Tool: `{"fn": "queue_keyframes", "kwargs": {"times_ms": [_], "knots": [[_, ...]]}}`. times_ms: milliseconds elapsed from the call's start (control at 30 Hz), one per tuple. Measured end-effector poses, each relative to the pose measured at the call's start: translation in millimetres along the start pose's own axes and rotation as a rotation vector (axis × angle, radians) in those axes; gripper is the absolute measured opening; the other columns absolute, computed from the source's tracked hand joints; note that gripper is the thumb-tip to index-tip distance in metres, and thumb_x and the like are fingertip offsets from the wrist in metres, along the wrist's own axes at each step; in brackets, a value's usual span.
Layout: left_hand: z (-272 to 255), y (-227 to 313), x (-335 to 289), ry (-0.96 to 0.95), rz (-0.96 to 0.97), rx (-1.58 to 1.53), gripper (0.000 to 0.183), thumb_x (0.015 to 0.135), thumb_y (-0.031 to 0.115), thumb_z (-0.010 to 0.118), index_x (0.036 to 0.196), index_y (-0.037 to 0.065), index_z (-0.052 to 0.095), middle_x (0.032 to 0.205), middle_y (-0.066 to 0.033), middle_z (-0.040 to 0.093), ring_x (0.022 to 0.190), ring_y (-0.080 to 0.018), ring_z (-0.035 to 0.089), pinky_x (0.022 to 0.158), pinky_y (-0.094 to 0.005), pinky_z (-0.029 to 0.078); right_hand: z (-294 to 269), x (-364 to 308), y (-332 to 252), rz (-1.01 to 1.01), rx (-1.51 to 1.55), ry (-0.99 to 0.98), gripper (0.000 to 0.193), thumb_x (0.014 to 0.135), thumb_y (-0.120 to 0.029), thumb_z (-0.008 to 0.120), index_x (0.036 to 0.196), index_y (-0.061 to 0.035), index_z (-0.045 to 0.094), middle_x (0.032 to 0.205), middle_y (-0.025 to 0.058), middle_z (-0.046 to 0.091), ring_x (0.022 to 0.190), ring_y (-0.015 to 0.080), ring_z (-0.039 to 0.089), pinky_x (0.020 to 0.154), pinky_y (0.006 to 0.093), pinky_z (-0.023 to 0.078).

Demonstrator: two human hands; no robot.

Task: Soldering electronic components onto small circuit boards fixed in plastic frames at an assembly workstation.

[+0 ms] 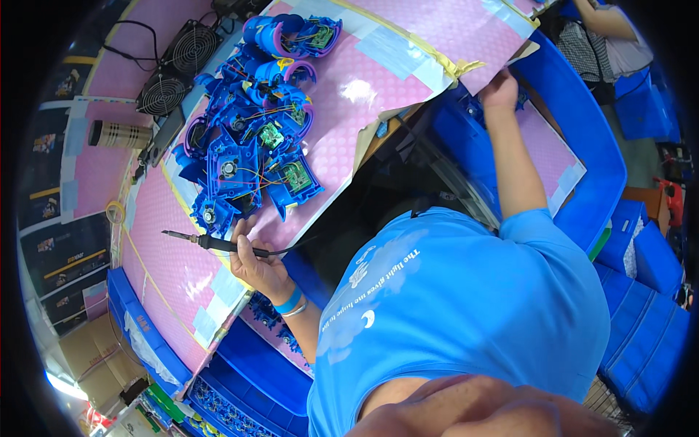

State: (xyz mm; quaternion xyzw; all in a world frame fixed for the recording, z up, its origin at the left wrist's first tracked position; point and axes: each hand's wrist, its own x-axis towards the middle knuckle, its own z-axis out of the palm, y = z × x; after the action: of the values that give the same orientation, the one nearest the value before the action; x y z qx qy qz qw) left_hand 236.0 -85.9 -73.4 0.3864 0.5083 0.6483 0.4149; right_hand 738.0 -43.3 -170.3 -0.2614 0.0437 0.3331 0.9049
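My left hand (261, 269), with a blue band at its wrist, is closed round the black handle of a soldering iron (211, 242) at the table's near edge. The iron's tip points left, and its cord trails right. Just beyond lie blue plastic housings (237, 164) in a heap, with speakers, green circuit boards (297, 176) and thin coloured wires showing. On the right, my right hand (501, 91) reaches down beside the table corner over a blue bin (608, 138). Its fingers are mostly hidden, close to dark blue parts (473, 108); what they touch cannot be made out.
Pink bubble-patterned sheeting (357, 80), taped down, covers the table. Two round black fans (193, 49) stand at the far left near a patterned cylinder (120, 135). Another blue bin (266, 371) with blue parts sits below the near edge. A person (619, 36) is at the upper right.
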Motion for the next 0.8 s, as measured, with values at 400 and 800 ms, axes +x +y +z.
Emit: {"fn": "queue_keyframes", "kwargs": {"times_ms": [400,800], "knots": [[-2.5,-0.9,2.2,-0.033,-0.002,0.028,0.031,0.099,0.019,0.06,0.116,-0.006,0.067,0.095,-0.0131,0.074,0.053,-0.0014,0.051,0.047,-0.014,0.036,12.0,-5.3,-108.8,-0.772,-0.995,-0.193,0.028,0.095,-0.006,0.061,0.12,0.0061,0.063,0.117,0.0178,0.07,0.114,0.0274,0.066,0.097,0.0356,0.053],[1.0,0.0,-1.4,0.027,0.018,0.098,0.033,0.099,0.021,0.06,0.117,-0.006,0.066,0.094,-0.0132,0.073,0.052,-0.0032,0.051,0.044,-0.0148,0.034,83.4,-60.9,-49.0,-0.76,-1.78,-1.443,0.061,0.068,0.006,0.071,0.126,-0.0128,0.067,0.139,0.0056,0.062,0.146,0.0286,0.037,0.114,0.0475,0.041]]}}
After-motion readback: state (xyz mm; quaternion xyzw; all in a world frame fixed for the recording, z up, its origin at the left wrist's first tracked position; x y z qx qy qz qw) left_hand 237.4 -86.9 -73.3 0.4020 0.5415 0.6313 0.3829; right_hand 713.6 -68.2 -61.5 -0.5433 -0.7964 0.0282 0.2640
